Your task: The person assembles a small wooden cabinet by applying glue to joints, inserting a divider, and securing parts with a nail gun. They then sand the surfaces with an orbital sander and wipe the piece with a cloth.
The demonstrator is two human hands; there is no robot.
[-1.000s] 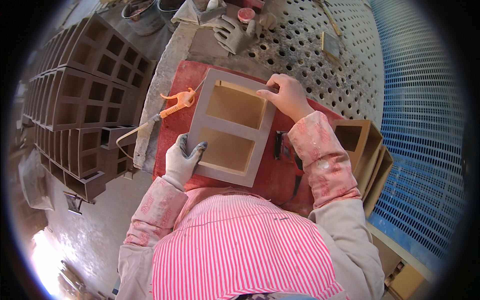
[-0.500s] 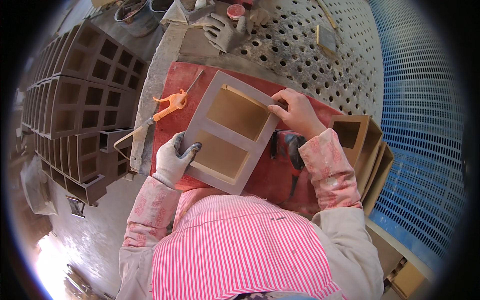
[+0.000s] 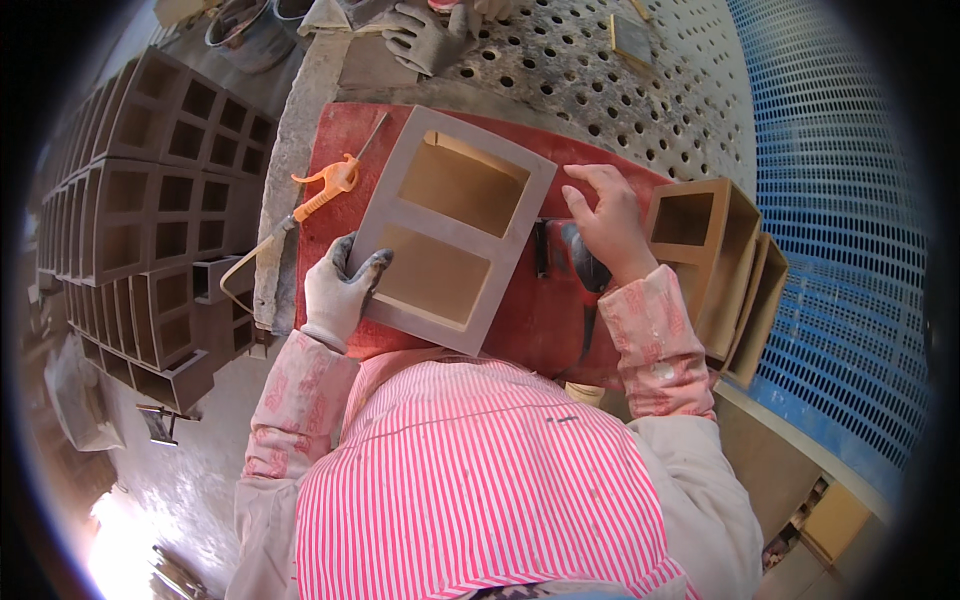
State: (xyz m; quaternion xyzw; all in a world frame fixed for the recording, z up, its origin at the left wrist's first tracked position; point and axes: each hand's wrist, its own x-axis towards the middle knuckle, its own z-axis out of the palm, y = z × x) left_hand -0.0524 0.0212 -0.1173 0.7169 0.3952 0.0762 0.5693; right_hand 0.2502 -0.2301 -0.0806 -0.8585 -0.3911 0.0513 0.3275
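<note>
A grey-brown box with two rectangular openings (image 3: pixel 452 229) lies tilted over a red work surface (image 3: pixel 345 135). Gloved in white with dark-stained fingertips, my left hand (image 3: pixel 342 288) grips the box's lower left edge, the thumb on its face. My right hand (image 3: pixel 607 218) is bare and apart from the box, its thumb and index finger spread just beyond the right edge. Below that hand sits a dark power tool with red parts (image 3: pixel 582 262), partly hidden by the hand and sleeve. An orange air blow gun (image 3: pixel 330 190) with a thin metal nozzle rests left of the box.
Stacked compartment boxes (image 3: pixel 165 200) fill the left side. More brown boxes (image 3: pixel 705 260) stand at the right, beside blue perforated panels (image 3: pixel 830 230). Behind the red surface lies a holed slab (image 3: pixel 560 80) with a grey glove (image 3: pixel 425 38) and a small flat block (image 3: pixel 630 40).
My right hand has let go of the box's upper right edge and moved slightly away to the right, fingers opening. My left hand keeps its grip. The whole view has shifted a little.
</note>
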